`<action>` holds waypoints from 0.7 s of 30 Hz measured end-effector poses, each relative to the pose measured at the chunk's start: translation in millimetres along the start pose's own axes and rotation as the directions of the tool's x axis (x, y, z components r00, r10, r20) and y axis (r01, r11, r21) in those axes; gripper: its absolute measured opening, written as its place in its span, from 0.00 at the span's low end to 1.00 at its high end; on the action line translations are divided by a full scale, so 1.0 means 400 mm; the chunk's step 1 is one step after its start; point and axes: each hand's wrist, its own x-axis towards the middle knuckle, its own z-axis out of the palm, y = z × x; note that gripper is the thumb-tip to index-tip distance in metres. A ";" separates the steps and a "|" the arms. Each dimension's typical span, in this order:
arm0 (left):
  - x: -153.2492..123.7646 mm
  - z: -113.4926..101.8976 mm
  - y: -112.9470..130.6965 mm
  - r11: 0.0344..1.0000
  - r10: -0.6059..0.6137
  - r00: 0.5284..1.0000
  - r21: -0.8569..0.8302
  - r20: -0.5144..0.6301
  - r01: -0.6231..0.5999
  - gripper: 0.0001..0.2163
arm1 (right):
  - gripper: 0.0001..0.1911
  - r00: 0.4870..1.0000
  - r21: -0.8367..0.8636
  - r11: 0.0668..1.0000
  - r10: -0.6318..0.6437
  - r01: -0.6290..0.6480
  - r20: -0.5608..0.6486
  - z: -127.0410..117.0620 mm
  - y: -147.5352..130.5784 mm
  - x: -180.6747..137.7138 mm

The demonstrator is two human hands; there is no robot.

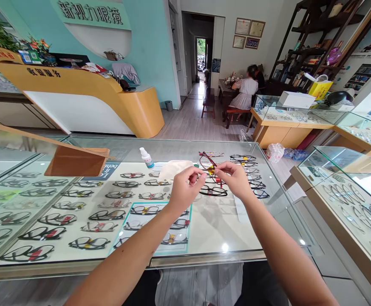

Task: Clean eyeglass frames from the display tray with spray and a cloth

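Above the glass counter, my right hand (234,178) pinches a pair of dark red eyeglasses (207,160), held tilted with one lens rim raised. My left hand (188,187) is closed just left of the eyeglasses, thumb and fingertips together; what it holds, if anything, is too small to make out. Behind my left hand, a pale cloth (174,169) lies on the glass counter (217,231). A small white spray bottle (147,158) with a blue label stands farther left. Black-rimmed eyeglasses (213,191) sit below my hands.
Rows of eyeglasses (89,243) fill the display counter on the left. A wooden-framed mirror (77,161) juts in at the left. Another glass showcase (347,199) stands on the right. At a far table, a person (246,90) sits on a bench.
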 end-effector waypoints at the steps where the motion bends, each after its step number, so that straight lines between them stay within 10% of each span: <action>1: -0.005 0.006 0.004 0.998 -0.054 0.997 -0.035 0.057 0.056 0.11 | 0.09 0.999 -0.048 0.998 -0.032 0.030 -0.036 0.011 0.001 -0.006; 10: 0.004 0.026 -0.024 0.930 -0.292 0.955 -0.214 0.058 0.298 0.18 | 0.06 0.949 -0.373 0.877 -0.314 0.302 0.029 0.057 0.006 -0.041; 17: 0.032 0.011 -0.057 0.934 -0.301 0.953 -0.195 0.024 0.300 0.18 | 0.06 0.963 -0.227 0.936 -0.266 0.268 0.037 0.039 -0.010 -0.032; 21: 0.081 -0.013 -0.044 0.981 -0.181 0.983 0.083 0.038 0.177 0.12 | 0.09 0.983 -0.063 0.990 -0.131 0.124 -0.128 -0.019 0.000 0.013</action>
